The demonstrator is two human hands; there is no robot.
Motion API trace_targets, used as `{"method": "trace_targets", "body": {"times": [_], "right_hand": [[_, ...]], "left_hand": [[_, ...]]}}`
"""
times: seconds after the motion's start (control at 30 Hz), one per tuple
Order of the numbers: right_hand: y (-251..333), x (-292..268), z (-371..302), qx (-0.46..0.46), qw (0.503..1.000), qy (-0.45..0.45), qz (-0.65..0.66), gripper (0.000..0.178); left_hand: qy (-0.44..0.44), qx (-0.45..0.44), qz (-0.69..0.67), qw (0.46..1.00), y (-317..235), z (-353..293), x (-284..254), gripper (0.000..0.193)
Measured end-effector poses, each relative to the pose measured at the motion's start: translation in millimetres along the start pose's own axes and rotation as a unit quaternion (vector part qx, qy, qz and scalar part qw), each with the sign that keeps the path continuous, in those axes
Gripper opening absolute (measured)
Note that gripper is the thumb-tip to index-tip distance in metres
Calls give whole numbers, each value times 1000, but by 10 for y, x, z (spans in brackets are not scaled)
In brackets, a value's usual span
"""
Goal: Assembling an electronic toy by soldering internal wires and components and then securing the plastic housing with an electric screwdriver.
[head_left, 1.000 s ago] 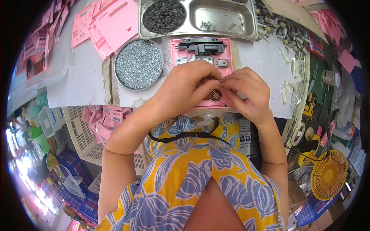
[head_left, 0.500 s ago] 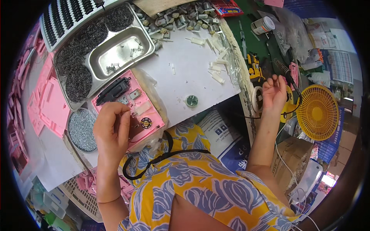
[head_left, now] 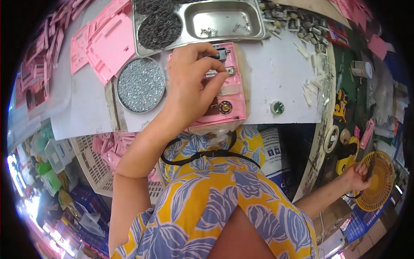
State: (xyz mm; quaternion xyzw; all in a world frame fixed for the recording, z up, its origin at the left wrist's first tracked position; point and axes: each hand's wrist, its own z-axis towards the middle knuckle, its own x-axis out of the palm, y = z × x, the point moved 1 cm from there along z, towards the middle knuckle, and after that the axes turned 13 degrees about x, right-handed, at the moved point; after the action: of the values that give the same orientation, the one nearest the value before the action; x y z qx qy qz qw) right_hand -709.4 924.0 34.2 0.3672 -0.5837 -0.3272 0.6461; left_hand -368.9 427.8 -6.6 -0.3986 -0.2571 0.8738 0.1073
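Note:
My left hand (head_left: pixel 189 80) is over a pink plastic casing (head_left: pixel 239 97) in front of me, thumb and forefinger pinched together near a small metal part (head_left: pixel 230 71). What is between the fingertips, if anything, is too small to make out. The casing holds a dark block (head_left: pixel 221 54), a pale strip (head_left: pixel 231 90) and a round dark piece with a coil (head_left: pixel 225 107). Far to the right, my right hand (head_left: pixel 357 176) has its fingers curled in front of a round yellow plastic grille (head_left: pixel 381 181). A dark elongated thing (head_left: pixel 371 167) shows at its fingertips; its kind is unclear.
A round dish of small silvery pieces (head_left: pixel 141 85) and flat pink panels (head_left: pixel 113 47) lie left. Behind is a metal tray (head_left: pixel 224 39) with springs; small motors (head_left: pixel 297 21) and white plastic pieces (head_left: pixel 311 88) are at the back right. A small green-topped round container (head_left: pixel 277 107) stands nearby.
The view has swung left, so the table appears farther right. My left hand stays over the casing, its fingers now farther across it. My right hand is lower, beside the yellow grille, fingers more curled.

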Motion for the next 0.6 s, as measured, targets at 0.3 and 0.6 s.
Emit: {"method": "trace_targets", "body": {"times": [0.3,0.6], "right_hand": [[-1527,1986,-1305,125,914,269,-277,24],[-1973,2390,-1530,163,863,388,-280,25]], "left_hand": [[11,4,69,998,-32,-14,217,12],[22,16,91,995,-19,-19,250,14]]}}
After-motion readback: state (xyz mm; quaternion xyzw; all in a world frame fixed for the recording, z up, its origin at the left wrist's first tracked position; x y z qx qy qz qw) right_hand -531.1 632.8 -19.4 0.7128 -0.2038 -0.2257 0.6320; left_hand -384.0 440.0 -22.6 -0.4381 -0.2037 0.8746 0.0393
